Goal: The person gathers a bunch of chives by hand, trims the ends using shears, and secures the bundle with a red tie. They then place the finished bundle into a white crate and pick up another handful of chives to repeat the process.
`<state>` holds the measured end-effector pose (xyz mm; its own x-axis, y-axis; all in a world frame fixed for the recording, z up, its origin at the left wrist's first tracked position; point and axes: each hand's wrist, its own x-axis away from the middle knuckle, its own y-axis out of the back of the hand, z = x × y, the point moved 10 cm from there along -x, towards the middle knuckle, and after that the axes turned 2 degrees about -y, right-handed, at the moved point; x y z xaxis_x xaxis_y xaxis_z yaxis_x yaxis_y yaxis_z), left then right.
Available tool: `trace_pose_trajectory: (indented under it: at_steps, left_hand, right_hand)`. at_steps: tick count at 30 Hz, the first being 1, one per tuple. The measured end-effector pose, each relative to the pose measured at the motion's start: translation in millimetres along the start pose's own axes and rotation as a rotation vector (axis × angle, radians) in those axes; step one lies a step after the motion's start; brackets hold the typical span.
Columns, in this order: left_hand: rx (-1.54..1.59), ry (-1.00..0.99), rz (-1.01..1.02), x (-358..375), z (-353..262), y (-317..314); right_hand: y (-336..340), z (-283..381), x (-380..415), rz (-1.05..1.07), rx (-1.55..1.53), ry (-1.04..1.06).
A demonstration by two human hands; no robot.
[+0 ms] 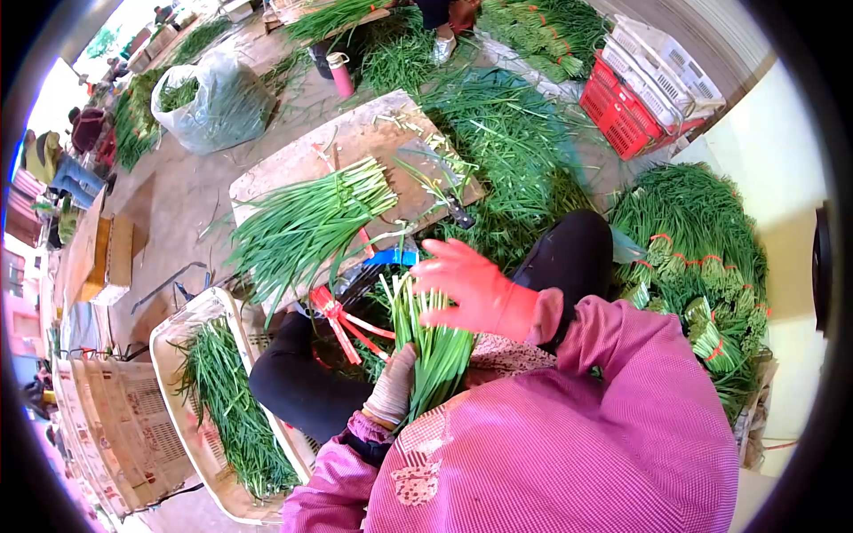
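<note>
Two gloved hands at a leafy bunch (pixel 442 351)
Left hand (pixel 392 389) grips it, fingertips hidden, their spacing unclear; right hand (pixel 471 289) spreads its fingers over pale stems, green leaves below

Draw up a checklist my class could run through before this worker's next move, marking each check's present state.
1. Left hand grips the held bunch: ok.
2. Pale stem ends point away from the body: ok.
3. Right hand touches the bunch: cannot tell; its fingers are spread over it.
4. Knife apart from both hands: ok.
5. Board free of loose trimmings: not ok, pieces lie around the knife.
6. Red ribbon in view near the left hand: ok.
</note>
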<state>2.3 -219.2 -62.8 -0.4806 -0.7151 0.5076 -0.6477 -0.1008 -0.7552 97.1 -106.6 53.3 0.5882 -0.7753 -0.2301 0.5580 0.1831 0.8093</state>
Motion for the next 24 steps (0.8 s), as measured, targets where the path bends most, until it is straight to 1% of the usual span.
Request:
trace_pose_trajectory:
  at_steps: [1, 2, 4, 5, 6, 8, 9, 10, 11, 12, 13, 14, 15, 16, 17, 18, 19, 20, 21, 22, 23, 24]
  left_hand:
    - [-0.012, -0.018, -0.034, -0.1, -1.9, 2.3]
    - [-0.024, -0.036, -0.066, -0.3, -3.7, 4.8]
    - [-0.001, -0.039, -0.061, -3.5, -0.7, 12.0]
    - [0.023, -0.043, -0.059, -4.6, -0.8, 15.3]
    - [0.026, -0.045, -0.062, -3.6, -2.1, 16.7]
    - [0.015, -0.037, -0.131, -2.7, -3.4, 24.5]
    - [0.015, -0.028, -0.119, -4.7, -3.4, 22.4]
    - [0.014, -0.026, -0.115, -5.9, -2.8, 21.4]
    - [0.072, 0.0, -0.064, -6.5, 1.4, 15.9]
    - [0.131, 0.025, -0.014, -5.7, 5.0, 11.6]
    - [0.156, 0.032, 0.018, -10.8, 10.7, 21.1]
    - [0.157, 0.032, 0.017, -9.7, 10.2, 21.0]
    - [0.171, 0.034, 0.025, -9.3, 9.8, 18.7]
    - [0.183, 0.038, 0.036, -10.1, 9.3, 16.3]
    - [0.182, 0.036, 0.044, -15.6, 11.3, 21.1]
    - [0.144, -0.037, 0.086, -21.5, 6.5, 22.2]
    - [0.106, -0.106, 0.124, -23.2, 3.0, 23.9]
    - [0.106, -0.105, 0.123, -23.1, 6.5, 29.0]
    - [-0.037, -0.165, 0.085, -19.2, -2.2, 22.7]
    - [-0.182, -0.223, 0.047, -13.2, -10.8, 13.8]
    - [-0.214, -0.28, 0.064, -4.5, -18.0, -4.4]
    - [-0.217, -0.277, 0.068, -5.9, -11.2, -4.4]
  right_hand:
    - [-6.1, 16.0, 1.0, 0.049, 0.033, 0.05]
    - [-10.2, 20.7, 1.8, 0.048, 0.035, 0.049]
    - [-53.9, 32.6, 13.1, 0.379, 0.357, 0.191]
    - [-43.4, 41.9, 15.9, 0.233, 0.235, 0.266]
    - [-49.9, 40.1, 16.8, 0.235, 0.234, 0.269]
    - [-46.3, 26.8, 13.7, 0.173, -0.461, 0.099]
    - [-30.2, 27.7, 5.2, 0.275, -0.655, -0.114]
    - [-10.4, 21.7, -3.1, 0.224, -0.782, -0.139]
    - [6.9, 11.9, -10.1, 0.174, -0.909, -0.161]
    - [29.3, -9.8, -14.2, -0.002, -0.987, -0.252]
    - [71.2, -16.7, -24.8, -0.135, -0.491, -0.051]
    - [113.9, 0.1, -15.5, -0.427, 0.364, 0.162]
    - [137.8, -19.7, -27.8, -0.34, 0.812, -0.286]
    - [148.3, -36.2, -17.2, -0.494, 0.959, -0.275]
    - [141.0, -60.9, -8.0, -0.421, 0.931, -0.298]
    - [138.2, -68.0, -8.6, -0.345, 0.9, -0.318]
    - [134.6, -66.5, -6.3, -0.343, 0.9, -0.318]
    - [110.7, -95.3, 3.6, -0.102, 0.535, -0.56]
    - [76.9, -109.1, 22.0, 0.137, 0.154, -0.776]
    - [47.6, -122.3, 30.7, 0.014, 0.009, -0.573]
    - [18.4, -118.9, 39.5, 0.126, -0.226, -0.687]
    - [-18.5, -106.9, 50.0, 0.263, -0.594, -0.811]
